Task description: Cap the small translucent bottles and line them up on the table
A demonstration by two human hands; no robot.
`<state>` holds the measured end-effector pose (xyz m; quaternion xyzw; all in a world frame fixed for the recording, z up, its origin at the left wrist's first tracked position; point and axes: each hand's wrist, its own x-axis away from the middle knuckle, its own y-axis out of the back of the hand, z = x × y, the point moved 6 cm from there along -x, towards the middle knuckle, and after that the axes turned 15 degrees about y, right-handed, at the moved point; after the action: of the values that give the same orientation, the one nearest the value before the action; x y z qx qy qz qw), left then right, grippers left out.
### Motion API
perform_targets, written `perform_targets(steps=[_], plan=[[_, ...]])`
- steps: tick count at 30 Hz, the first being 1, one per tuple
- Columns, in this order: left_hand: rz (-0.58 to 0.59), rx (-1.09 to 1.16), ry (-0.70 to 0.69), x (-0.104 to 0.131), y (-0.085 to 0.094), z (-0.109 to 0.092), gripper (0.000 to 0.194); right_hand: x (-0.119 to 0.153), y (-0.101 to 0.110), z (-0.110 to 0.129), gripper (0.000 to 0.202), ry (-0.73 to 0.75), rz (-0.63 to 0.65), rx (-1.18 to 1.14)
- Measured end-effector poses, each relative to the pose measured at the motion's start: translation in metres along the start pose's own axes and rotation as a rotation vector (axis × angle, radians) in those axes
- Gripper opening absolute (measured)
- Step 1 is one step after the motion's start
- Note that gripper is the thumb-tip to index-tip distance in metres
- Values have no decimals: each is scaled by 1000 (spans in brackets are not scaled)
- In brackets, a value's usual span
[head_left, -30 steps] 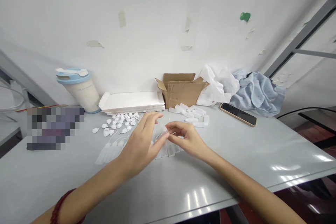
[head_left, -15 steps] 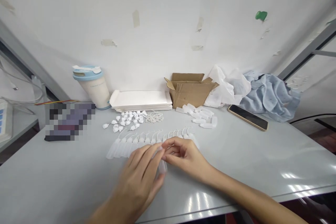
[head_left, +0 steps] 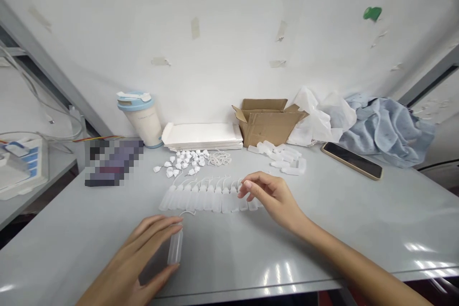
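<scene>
My left hand (head_left: pixel 143 248) holds a translucent plastic tube (head_left: pixel 175 247) between thumb and fingers at the front left, with a white string (head_left: pixel 188 212) at its top. A row of similar tubes with white caps and strings (head_left: pixel 201 199) lies on the grey table behind it. Over the right end of that row is my right hand (head_left: pixel 276 196), its fingers curled with thumb and forefinger near each other; whether anything is between them is hidden. White caps (head_left: pixel 186 158) and a heap of loose strings (head_left: pixel 219 157) lie farther back, and uncapped tubes (head_left: pixel 283 157) are scattered right of them.
Along the wall stand a blue-lidded cup (head_left: pixel 143 122), a stack of white trays (head_left: pixel 202 136), an open cardboard box (head_left: pixel 270 126) and white plastic bags (head_left: pixel 315 117). A phone (head_left: pixel 353 160) and blue cloth (head_left: pixel 390 129) lie right; a pixelated item (head_left: pixel 114 162) lies left.
My hands have moved apart. The left has gone left and toward the front with the tube; the right has lifted away from it, back and right. The camera view has shifted left.
</scene>
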<state>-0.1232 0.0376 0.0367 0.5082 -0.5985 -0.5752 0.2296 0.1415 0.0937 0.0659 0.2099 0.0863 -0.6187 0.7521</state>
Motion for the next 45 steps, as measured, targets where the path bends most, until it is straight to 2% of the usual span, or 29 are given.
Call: perform_targets(steps=[7, 15, 21, 26, 28, 30, 34, 39, 45], plan=[[54, -30, -8, 0, -3, 18, 54, -4, 6, -2, 26, 37, -38, 7], [42, 1, 18, -1, 3, 17, 51, -6, 11, -1, 28, 24, -40, 39], [-62, 161, 221, -38, 19, 10, 32, -13, 24, -6, 31, 42, -100, 121], [4, 259, 206, -93, 27, -7, 29, -23, 50, -29, 30, 50, -160, 286], [70, 274, 228, -119, 21, -7, 31, -27, 61, -38, 27, 85, -149, 407], [159, 250, 210, -145, 7, -6, 31, -30, 71, -44, 23, 147, -144, 557], [165, 159, 44, -181, -23, -7, 29, -36, 81, -55, 17, 255, -86, 758], [143, 49, -81, -194, -48, -13, 29, -38, 81, -62, 17, 336, 29, 859], [108, 36, -91, -193, -50, -17, 23, -38, 83, -59, 21, 346, 104, 923]])
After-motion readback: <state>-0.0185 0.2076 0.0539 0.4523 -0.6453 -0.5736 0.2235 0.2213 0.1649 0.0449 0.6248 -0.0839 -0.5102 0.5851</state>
